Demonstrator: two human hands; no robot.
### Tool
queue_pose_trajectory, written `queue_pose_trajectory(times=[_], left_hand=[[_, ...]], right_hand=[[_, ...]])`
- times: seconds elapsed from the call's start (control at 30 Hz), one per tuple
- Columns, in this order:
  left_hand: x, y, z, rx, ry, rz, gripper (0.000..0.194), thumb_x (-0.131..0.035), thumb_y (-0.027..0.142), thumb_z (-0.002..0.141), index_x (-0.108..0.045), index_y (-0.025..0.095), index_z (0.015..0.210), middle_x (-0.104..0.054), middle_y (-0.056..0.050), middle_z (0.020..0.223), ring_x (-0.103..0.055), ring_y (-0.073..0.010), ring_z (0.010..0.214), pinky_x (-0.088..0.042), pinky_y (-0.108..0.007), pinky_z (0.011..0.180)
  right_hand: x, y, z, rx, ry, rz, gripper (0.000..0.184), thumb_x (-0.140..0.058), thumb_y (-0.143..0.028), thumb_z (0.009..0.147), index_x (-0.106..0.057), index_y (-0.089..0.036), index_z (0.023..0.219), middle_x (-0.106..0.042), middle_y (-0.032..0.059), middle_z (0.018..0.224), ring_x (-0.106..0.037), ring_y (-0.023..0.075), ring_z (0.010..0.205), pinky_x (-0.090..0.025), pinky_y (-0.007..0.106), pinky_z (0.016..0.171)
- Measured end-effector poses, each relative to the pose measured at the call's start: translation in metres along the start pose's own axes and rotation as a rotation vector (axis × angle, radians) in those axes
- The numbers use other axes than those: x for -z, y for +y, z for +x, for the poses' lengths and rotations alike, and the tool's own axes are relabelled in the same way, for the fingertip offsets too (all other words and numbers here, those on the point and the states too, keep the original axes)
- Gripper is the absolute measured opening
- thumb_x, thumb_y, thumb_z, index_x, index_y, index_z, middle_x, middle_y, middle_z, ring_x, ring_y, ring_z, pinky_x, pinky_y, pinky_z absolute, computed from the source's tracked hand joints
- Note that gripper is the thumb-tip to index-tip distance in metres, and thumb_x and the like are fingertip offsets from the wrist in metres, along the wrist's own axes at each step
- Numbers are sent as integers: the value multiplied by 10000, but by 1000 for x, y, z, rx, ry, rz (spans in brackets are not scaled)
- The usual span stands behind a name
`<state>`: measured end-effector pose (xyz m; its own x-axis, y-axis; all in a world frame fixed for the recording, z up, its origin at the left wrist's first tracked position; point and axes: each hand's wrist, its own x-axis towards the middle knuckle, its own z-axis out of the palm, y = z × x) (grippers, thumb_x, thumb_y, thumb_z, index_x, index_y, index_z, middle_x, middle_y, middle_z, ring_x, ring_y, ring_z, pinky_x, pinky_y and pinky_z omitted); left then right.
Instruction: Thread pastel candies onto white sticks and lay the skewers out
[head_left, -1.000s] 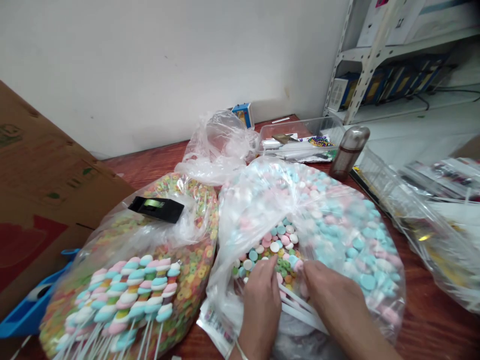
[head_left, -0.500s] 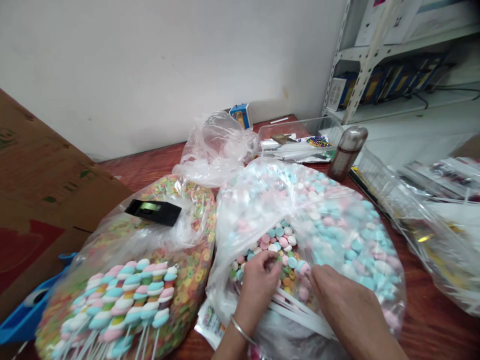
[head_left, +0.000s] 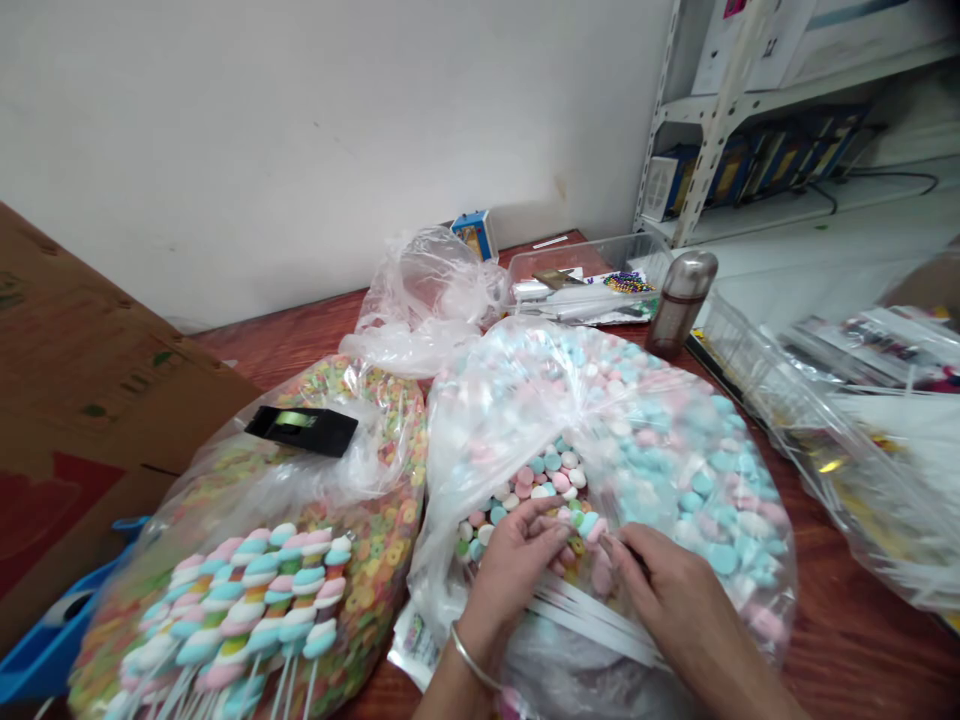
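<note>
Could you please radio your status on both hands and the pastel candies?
Bare left hand, bare right hand close together at puffy pink-and-blue candies; grip unclear. Slim white sticks between the wrists. Translucent plastic bag alongside left hand.

Nothing readable here: faint marks sit below the cardboard box [head_left: 97, 430]'s upper edge, and the black case [head_left: 330, 434]'s green label [head_left: 295, 419] is too blurred.

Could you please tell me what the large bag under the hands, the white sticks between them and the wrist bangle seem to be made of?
Large bag: probably thin, glossy plastic film, given its see-through wrinkles and highlights.
White sticks: smooth, perhaps plastic or paper; their plain white look leaves it open.
Bangle: likely polished metal, from its silvery shine.
</note>
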<state>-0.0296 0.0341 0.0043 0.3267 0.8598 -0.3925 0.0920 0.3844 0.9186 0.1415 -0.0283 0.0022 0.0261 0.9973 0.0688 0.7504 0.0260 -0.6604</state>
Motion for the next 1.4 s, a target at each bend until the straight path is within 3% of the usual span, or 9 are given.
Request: queue_pose_trajectory(times=[0.13, 0.27, 0.37, 0.53, 0.63, 0.87, 1.07, 1.2, 1.4], left_hand=[[-9, -6, -2, -322, 153, 639, 128, -588, 114, 783, -690, 185, 807, -665, -48, 849, -594, -204, 857, -436, -318, 803], [-14, -11, -2, -405, 192, 862, 130, -565, 100, 809, -657, 186, 778, -643, -52, 828, -575, -215, 868, -426, -333, 790], [-12, -11, 2, -367, 245, 712, 121, -561, 135, 827, -662, 191, 788, -663, -49, 836, -593, -204, 844, -430, -329, 783], [-9, -7, 5, 27, 180, -25, 174, -660, 325, 790, -641, 158, 836, -692, -41, 712, -588, -132, 578, -429, -228, 550], [-10, -3, 2, 94, 138, -264, 266, -769, 340, 694, -621, 141, 791, -687, -28, 642, -557, -88, 500, -407, -184, 511], [-11, 1, -5, 43, 99, -416, 273, -837, 277, 642, -623, 134, 733, -641, 11, 626, -571, -76, 529, -431, -173, 539], [-15, 1, -10, 57, -29, -549, 292, -816, 207, 685, -674, 126, 927, -648, -8, 734, -586, -81, 609, -454, -183, 598], [-14, -4, -12, 71, 26, -638, 225, -804, 213, 704, -703, 110, 877, -651, -30, 777, -582, -86, 653, -464, -190, 628], [-21, -13, -21, 97, 6, -583, 213, -799, 282, 710, -692, 99, 727, -627, -22, 664, -535, -76, 574, -437, -185, 582]], right_hand=[[5, 5, -1, -85, 17, 79, 312, -364, -380, 973, -534, -234, 755, -581, -12, 676, -565, 159, 627, -399, 253, 603], [7, 14, -5, -36, -20, 20, 286, -340, -354, 972, -579, -246, 857, -636, 17, 794, -620, 181, 738, -441, 270, 666], [8, 20, -11, 21, -62, -42, 259, -345, -334, 967, -599, -285, 975, -679, 14, 887, -664, 172, 762, -455, 246, 624], [2, 16, -19, 25, -97, -115, 267, -349, -339, 967, -614, -315, 944, -685, -12, 809, -667, 160, 642, -439, 233, 542], [-2, 11, -21, 18, -68, -138, 292, -322, -324, 974, -604, -298, 903, -674, -2, 804, -666, 164, 653, -431, 241, 551], [-2, 9, -21, 45, -105, -145, 298, -318, -341, 983, -570, -278, 837, -629, -4, 774, -656, 163, 634, -418, 256, 536], [-15, 3, -18, 94, -17, -5, 300, -297, -292, 986, -560, -252, 847, -623, 24, 803, -648, 165, 712, -468, 256, 623], [-16, 10, -20, 70, -89, -15, 260, -325, -317, 974, -580, -265, 977, -672, 39, 901, -681, 179, 781, -492, 253, 638], [-15, 18, -34, 44, -233, -22, 332, -257, -316, 978, -589, -306, 969, -724, 21, 874, -700, 195, 763, -487, 248, 637]])
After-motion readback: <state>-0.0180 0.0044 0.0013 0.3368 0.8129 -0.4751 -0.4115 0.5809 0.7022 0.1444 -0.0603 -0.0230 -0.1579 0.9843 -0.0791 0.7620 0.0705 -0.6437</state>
